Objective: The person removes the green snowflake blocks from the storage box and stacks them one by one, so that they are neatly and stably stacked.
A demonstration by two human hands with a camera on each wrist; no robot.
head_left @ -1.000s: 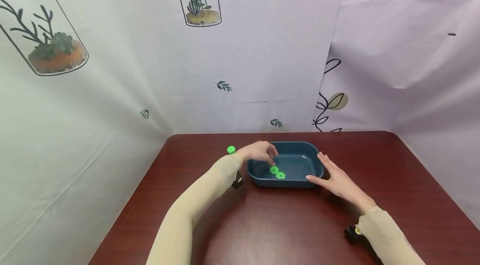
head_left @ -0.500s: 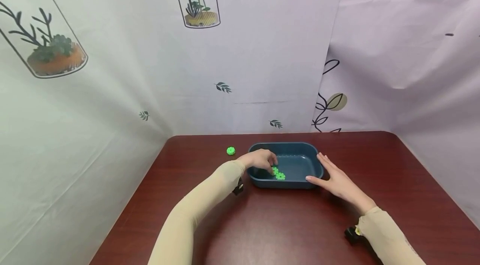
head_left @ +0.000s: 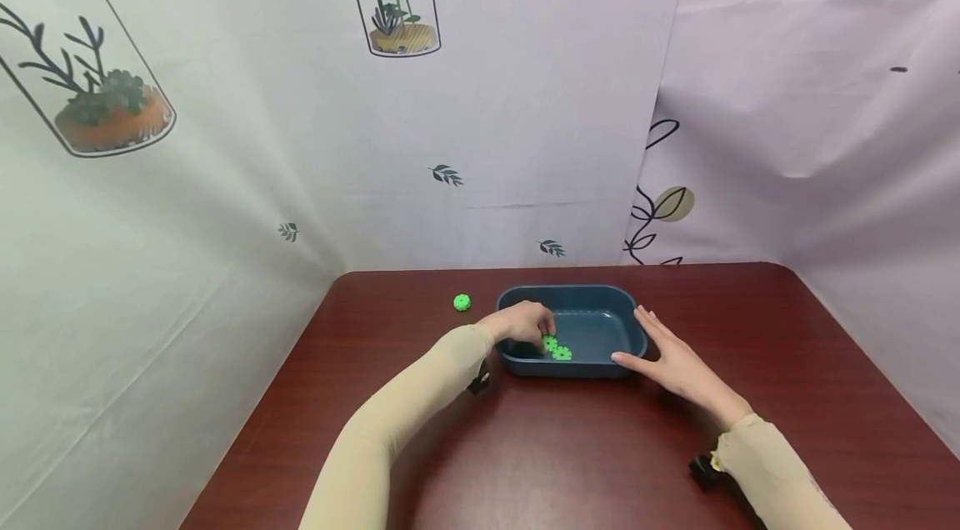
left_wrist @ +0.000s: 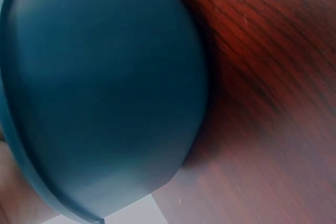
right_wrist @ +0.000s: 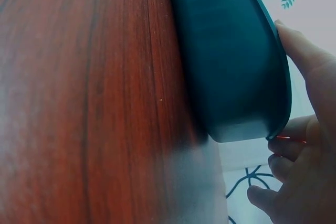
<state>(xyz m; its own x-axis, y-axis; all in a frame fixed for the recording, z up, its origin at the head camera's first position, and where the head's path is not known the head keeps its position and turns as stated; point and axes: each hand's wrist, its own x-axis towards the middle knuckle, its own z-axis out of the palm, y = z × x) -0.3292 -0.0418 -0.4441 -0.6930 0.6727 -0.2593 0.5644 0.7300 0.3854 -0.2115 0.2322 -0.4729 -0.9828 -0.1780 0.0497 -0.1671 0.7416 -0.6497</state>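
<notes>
A dark blue oblong basin [head_left: 592, 368] stands on the table. Two small green flower-shaped pieces lie in its near left part: a left piece [head_left: 551, 343] and a right piece [head_left: 562, 354]. My left hand [head_left: 525, 323] reaches in over the left rim, fingers bent downward, thumb and fingertips at the left piece, partly covering it. In the left wrist view the basin wall [left_wrist: 110, 87] hides the fingertips. My right hand [head_left: 678, 362] rests at the basin's right end, thumb and fingers spread apart and fairly straight, touching the rim [right_wrist: 281, 61].
Another green flower-shaped piece [head_left: 462, 302] lies on the dark red-brown wooden table [head_left: 555, 447], behind my left forearm and left of the basin. A pale cloth with printed plants [head_left: 525, 138] hangs behind the table and along its sides.
My left hand has lowered into the basin, and its fingertips have come down to the left green piece. The right hand keeps its place on the rim.
</notes>
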